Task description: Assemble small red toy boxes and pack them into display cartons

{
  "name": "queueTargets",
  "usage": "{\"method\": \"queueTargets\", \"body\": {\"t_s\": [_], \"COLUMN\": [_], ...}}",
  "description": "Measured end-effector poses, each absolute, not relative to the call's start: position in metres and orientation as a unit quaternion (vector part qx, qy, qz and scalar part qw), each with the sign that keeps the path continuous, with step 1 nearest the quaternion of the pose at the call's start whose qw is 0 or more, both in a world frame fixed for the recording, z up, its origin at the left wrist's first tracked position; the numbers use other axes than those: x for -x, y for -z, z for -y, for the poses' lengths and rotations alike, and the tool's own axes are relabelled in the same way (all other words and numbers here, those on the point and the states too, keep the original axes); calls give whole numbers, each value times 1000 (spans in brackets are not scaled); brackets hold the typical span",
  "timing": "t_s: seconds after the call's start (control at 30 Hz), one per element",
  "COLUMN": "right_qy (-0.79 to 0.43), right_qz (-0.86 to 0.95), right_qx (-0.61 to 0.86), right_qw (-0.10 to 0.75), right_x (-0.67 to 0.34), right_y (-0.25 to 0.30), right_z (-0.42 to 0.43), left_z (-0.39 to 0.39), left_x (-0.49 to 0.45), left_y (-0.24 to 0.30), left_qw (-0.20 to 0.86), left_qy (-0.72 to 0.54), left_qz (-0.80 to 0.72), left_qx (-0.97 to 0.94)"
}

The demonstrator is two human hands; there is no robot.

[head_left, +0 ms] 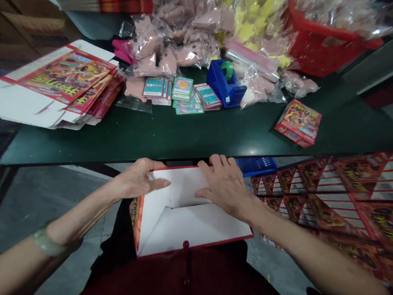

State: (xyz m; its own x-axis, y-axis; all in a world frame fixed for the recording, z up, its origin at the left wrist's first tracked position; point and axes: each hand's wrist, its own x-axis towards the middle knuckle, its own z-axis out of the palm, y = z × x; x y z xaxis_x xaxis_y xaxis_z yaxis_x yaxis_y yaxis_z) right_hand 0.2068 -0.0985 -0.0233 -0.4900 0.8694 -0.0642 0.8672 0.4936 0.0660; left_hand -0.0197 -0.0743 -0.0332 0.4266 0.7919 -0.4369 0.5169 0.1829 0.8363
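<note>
Floor (pixel 41 193) gives room beside our box (pixel 193 225), near the green tabletop (pixel 131 139) edge. Our left hand (pixel 142 178) pinches the box's rim; our right hand (pixel 224 184) spreads its fingers.

"What's under the fingers (pixel 217 164)?"

"A carton (pixel 189 229), its white card lining smooth and matt."

"And just beyond the fingers?"

"A green tabletop (pixel 124 141), smooth with a dull sheen."

"Farther out from them?"

"A tape dispenser (pixel 219 83) in smooth blue plastic, then crinkled, glossy clear plastic bags (pixel 191 50); beyond the fingers to the right, a red plastic basket (pixel 315 52)."
</note>
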Motion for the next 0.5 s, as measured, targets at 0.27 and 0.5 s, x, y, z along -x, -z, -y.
{"method": "queueTargets", "body": {"t_s": [0.27,0.5], "right_qy": [284,483], "right_qz": [-858,-807], "right_qx": [-428,-328], "right_qw": [12,91], "right_x": [-246,-255], "right_y": [-31,-87], "right_z": [68,86], "left_z": [76,88], "left_x": [16,3], "left_y": [2,-75], "left_qw": [677,476], "left_qy": [-207,-131], "left_qz": [-482,-367], "left_qx": [-517,-789]}}
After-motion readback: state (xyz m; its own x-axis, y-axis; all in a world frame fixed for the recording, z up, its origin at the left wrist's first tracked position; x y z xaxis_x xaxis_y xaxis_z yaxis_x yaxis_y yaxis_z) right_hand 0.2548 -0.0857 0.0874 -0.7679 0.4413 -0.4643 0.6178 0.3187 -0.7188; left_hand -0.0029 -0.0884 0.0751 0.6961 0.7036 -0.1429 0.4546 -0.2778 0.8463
